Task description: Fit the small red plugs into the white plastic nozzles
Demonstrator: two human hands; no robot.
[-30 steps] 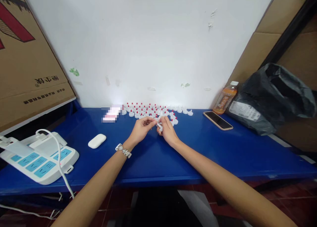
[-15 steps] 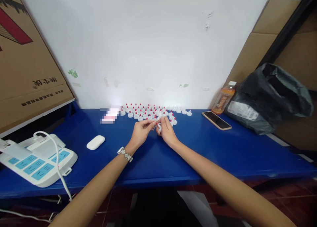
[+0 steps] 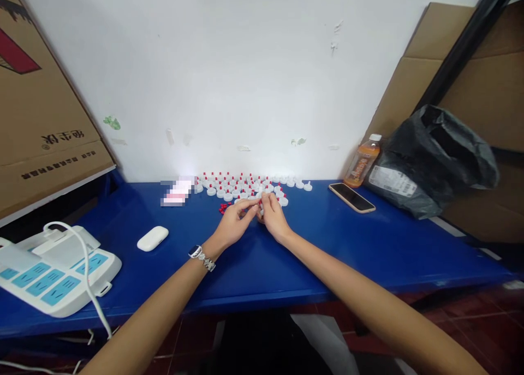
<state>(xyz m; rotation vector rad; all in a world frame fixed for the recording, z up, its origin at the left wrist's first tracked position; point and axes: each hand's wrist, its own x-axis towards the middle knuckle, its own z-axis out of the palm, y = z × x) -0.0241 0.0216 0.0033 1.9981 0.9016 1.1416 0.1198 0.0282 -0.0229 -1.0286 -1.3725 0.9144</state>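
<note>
White cap pinched between both hands' fingers.

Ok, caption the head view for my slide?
Both hands, left hand and right hand, pinch a small white cap over the blue table.

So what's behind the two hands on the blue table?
Behind the left hand and right hand sit rows of white caps with red tips against the wall. The hands cover the nearest caps.
</note>
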